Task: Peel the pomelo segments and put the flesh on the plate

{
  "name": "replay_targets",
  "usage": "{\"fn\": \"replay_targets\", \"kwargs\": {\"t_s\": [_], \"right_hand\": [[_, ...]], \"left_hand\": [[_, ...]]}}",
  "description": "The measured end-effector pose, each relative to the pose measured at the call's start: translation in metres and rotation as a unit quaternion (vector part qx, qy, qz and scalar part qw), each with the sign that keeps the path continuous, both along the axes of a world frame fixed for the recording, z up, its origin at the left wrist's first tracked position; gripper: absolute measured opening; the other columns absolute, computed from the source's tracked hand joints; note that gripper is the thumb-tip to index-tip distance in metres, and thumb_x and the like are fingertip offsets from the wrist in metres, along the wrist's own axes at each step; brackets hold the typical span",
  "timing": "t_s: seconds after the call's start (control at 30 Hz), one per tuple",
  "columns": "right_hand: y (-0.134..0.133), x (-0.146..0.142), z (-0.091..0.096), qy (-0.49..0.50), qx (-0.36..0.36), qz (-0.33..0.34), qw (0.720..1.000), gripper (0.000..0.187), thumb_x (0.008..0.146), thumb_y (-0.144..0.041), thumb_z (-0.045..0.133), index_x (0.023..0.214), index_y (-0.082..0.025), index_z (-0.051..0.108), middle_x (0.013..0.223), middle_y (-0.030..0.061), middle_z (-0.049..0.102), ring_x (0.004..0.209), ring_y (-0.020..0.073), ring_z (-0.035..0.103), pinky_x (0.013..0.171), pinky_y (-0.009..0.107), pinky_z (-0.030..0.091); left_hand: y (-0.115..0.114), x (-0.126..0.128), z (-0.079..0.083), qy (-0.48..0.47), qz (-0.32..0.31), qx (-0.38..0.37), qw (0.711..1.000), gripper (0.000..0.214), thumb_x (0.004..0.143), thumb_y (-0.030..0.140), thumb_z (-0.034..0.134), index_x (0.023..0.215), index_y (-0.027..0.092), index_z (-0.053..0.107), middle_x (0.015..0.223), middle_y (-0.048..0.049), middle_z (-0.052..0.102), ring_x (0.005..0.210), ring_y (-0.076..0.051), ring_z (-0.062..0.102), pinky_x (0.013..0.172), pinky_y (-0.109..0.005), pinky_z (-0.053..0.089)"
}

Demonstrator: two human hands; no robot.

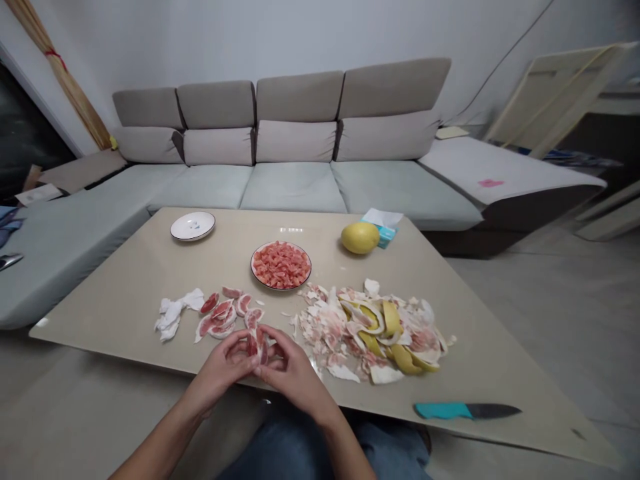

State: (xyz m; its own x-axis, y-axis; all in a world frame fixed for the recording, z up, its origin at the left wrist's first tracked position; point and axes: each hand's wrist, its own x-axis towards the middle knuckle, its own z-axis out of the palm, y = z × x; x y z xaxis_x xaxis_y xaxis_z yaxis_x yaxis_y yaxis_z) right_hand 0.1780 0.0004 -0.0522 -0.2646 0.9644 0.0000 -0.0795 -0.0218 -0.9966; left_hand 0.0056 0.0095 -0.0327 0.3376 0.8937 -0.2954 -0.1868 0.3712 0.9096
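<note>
Between my left hand [231, 359] and my right hand [286, 363] is a red pomelo segment [257, 345] with whitish membrane, pinched by the fingers of both. The hands meet just above the table's near edge. Just beyond them lies a loose group of red pomelo segments [221, 317], with pale skin on them. A round plate [254, 275] heaped with peeled red pulp [281, 265] stands farther back. To the right of my right hand spreads a pile of torn membrane [327, 327] and thick yellow peel [390, 319].
A whole yellow pomelo [360, 238] rests against a tissue box [386, 235]. A white plate [193, 227] stands at the back left, crumpled tissue [175, 313] nearer. At the front right edge lies a knife [467, 411] with a teal handle. A sofa [290, 187] borders the table [125, 287].
</note>
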Motion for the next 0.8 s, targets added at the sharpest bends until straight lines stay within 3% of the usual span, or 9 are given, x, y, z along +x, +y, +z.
{"fn": "replay_targets", "kwargs": {"t_s": [0.27, 0.4, 0.57, 0.8], "right_hand": [[0.0, -0.001, 0.001, 0.035, -0.028, 0.008, 0.999, 0.057, 0.074, -0.019, 0.071, 0.126, -0.022, 0.048, 0.089, 0.0007, 0.065, 0.064, 0.0098, 0.058, 0.053, 0.018, 0.044], [0.0, -0.004, -0.002, 0.007, -0.006, -0.006, 1.0, 0.057, 0.073, -0.015, 0.068, 0.126, -0.022, 0.049, 0.091, 0.0018, 0.066, 0.063, 0.0096, 0.057, 0.052, 0.017, 0.044], [0.0, -0.007, -0.005, -0.023, 0.021, -0.024, 0.999, 0.059, 0.069, -0.009, 0.064, 0.125, -0.022, 0.052, 0.099, 0.0033, 0.066, 0.068, 0.0103, 0.058, 0.051, 0.016, 0.045], [0.002, -0.002, -0.005, -0.017, -0.008, -0.008, 1.0, 0.061, 0.074, -0.016, 0.067, 0.133, -0.02, 0.051, 0.093, 0.0041, 0.067, 0.072, 0.0142, 0.062, 0.061, 0.023, 0.052]], "left_hand": [[0.002, 0.001, 0.001, 0.022, -0.018, -0.004, 1.0, 0.054, 0.073, 0.029, 0.078, 0.123, 0.018, 0.059, 0.109, -0.0096, 0.072, 0.096, -0.023, 0.068, 0.087, -0.033, 0.05], [0.002, -0.001, 0.0, 0.025, -0.047, 0.013, 0.999, 0.059, 0.076, 0.029, 0.076, 0.13, 0.016, 0.056, 0.096, -0.0079, 0.074, 0.088, -0.022, 0.069, 0.086, -0.034, 0.049], [0.005, -0.002, -0.007, 0.059, -0.033, 0.02, 0.997, 0.064, 0.072, 0.032, 0.078, 0.13, 0.015, 0.057, 0.083, -0.0041, 0.073, 0.078, -0.02, 0.067, 0.08, -0.032, 0.049], [0.005, 0.002, -0.008, 0.052, -0.016, 0.015, 0.998, 0.061, 0.07, 0.034, 0.08, 0.124, 0.014, 0.061, 0.077, -0.0017, 0.071, 0.071, -0.015, 0.064, 0.075, -0.027, 0.05]]}}
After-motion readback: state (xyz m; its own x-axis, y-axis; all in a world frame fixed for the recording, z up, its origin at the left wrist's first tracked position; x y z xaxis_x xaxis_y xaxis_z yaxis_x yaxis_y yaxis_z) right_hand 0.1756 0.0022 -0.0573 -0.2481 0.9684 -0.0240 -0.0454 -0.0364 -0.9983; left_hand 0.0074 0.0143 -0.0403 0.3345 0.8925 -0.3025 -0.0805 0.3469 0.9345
